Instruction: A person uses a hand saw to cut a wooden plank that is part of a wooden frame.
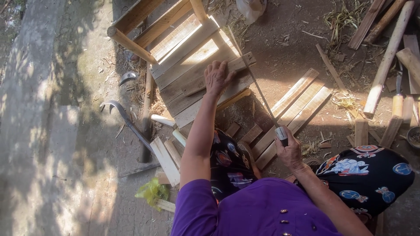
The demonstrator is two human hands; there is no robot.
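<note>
Slat [218,74] lies crosswise on the pallet panel [192,57], pinned flat under our left hand [217,76], fingers spread. Our right hand [288,150] is closed around the saw handle [282,134], blade [258,89] reaching the slat's end; whether a cut has begun we cannot tell. Loose boards [297,105] crowd the right; bare ground [87,70] lies left.

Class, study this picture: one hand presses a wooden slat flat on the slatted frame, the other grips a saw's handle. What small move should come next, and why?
Probably a short, light draw of the saw across the slat. The left hand already pins the slat flat against the slatted frame, the right hand grips the handle, and the thin blade appears to lie against the slat's end.
</note>
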